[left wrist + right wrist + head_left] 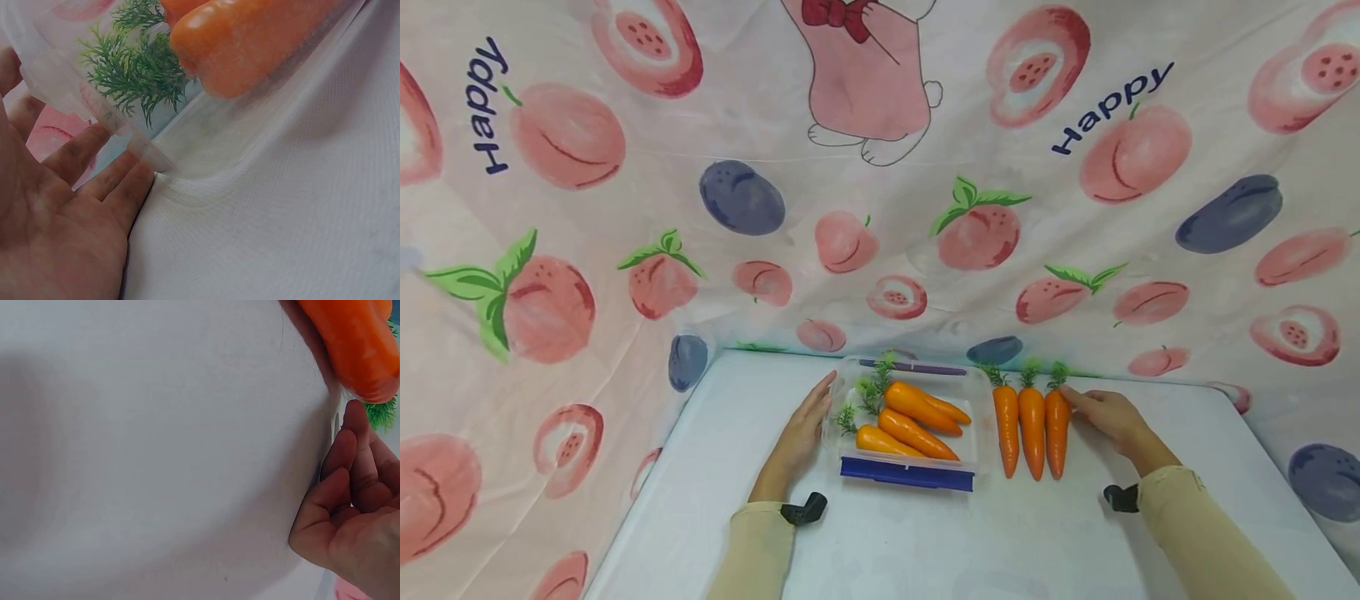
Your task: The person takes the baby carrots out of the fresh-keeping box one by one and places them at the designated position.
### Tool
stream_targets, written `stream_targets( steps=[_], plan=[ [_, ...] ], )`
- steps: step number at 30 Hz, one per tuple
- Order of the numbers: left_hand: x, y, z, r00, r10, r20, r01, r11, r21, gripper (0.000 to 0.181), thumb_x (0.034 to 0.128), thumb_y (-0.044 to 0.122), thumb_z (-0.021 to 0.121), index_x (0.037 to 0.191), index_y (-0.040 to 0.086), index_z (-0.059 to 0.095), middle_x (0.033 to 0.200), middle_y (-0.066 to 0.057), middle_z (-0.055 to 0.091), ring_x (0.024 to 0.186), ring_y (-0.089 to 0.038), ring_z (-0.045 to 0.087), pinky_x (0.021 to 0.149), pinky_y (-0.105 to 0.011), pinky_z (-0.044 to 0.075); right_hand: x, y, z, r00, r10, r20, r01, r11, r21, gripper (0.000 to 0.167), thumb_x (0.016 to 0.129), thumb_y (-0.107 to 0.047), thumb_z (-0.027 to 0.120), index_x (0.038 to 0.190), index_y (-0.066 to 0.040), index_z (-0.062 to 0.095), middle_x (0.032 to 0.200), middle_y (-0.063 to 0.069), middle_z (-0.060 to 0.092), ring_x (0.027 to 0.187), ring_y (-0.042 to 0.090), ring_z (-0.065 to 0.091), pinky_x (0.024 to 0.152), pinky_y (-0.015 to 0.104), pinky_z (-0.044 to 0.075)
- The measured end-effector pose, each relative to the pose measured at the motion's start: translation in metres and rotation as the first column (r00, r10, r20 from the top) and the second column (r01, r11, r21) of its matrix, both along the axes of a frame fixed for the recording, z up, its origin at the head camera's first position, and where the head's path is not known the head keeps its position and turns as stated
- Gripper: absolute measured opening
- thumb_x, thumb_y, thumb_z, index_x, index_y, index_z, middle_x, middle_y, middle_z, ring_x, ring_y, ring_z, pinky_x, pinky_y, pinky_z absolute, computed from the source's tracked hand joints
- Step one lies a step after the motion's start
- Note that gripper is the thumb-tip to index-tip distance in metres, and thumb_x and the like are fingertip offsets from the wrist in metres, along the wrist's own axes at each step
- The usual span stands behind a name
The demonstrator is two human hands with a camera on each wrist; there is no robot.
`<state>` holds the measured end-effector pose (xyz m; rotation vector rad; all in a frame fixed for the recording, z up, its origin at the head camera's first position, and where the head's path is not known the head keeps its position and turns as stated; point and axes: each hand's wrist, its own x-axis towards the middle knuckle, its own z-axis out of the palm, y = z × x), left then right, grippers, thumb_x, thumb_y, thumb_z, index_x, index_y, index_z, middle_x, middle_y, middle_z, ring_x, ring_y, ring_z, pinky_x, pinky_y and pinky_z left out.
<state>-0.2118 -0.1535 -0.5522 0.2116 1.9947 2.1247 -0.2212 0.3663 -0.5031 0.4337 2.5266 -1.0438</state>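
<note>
A clear plastic box (985, 442) with a blue latch flap (906, 474) holds several orange toy carrots (913, 429) with green tops at its left side. My left hand (805, 429) rests its fairly straight fingers against the box's left wall; the left wrist view shows this hand (69, 206) touching the clear side. To the right of the box, three more carrots lie in a row, tops away from me. My right hand (1108, 414) has its fingertips at the top end of the rightmost carrot (1057, 433). In the right wrist view, that hand's lower fingers (337, 487) are bent, not wrapped round the carrot.
Everything stands on a white table (1037, 542). A fruit-patterned cloth (865, 183) hangs behind and at the sides, close to the table's back edge. Black devices (805, 508) sit at both wrists.
</note>
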Motion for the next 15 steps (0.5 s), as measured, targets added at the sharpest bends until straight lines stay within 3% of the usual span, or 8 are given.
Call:
stream_targets(
  steps=[3,8,15],
  plan=[
    [-0.0009,0.0002,-0.0003,1.000,-0.004,-0.009,0.004,1.000,0.009,0.056,0.1100,0.041,0.041,0.162,0.024,0.029,0.171,-0.006,0.021,0.159,-0.028,0.014,0.129,-0.052,0.012,-0.0006,0.0005,0.0002,1.000,-0.017,-0.004,0.017,1.000,-0.018,0.104,0.093,-0.077,0.046,0.146,0.012,0.042,0.146,0.036,0.044,0.133,0.051,0.041,0.116,0.066,0.035],
    [-0.0006,0.0004,-0.0013,1.000,-0.008,-0.009,0.009,0.999,0.032,0.056,0.1098,0.041,0.041,0.162,0.025,0.030,0.171,-0.006,0.020,0.159,-0.029,0.014,0.130,-0.051,0.012,0.0017,0.0016,0.0025,1.000,-0.017,0.000,0.017,0.999,-0.047,0.105,0.093,-0.077,0.046,0.148,0.012,0.039,0.147,0.035,0.044,0.134,0.051,0.041,0.116,0.066,0.035],
    [-0.0009,0.0006,-0.0021,1.000,-0.010,-0.006,0.010,0.999,0.034,0.055,0.1097,0.042,0.041,0.162,0.027,0.030,0.171,-0.006,0.020,0.159,-0.030,0.014,0.129,-0.052,0.012,0.0064,0.0052,0.0079,0.999,0.044,-0.022,-0.044,0.999,-0.031,0.098,0.095,-0.075,0.046,0.149,0.007,0.040,0.144,0.033,0.049,0.128,0.047,0.050,0.107,0.064,0.046]
  ],
)
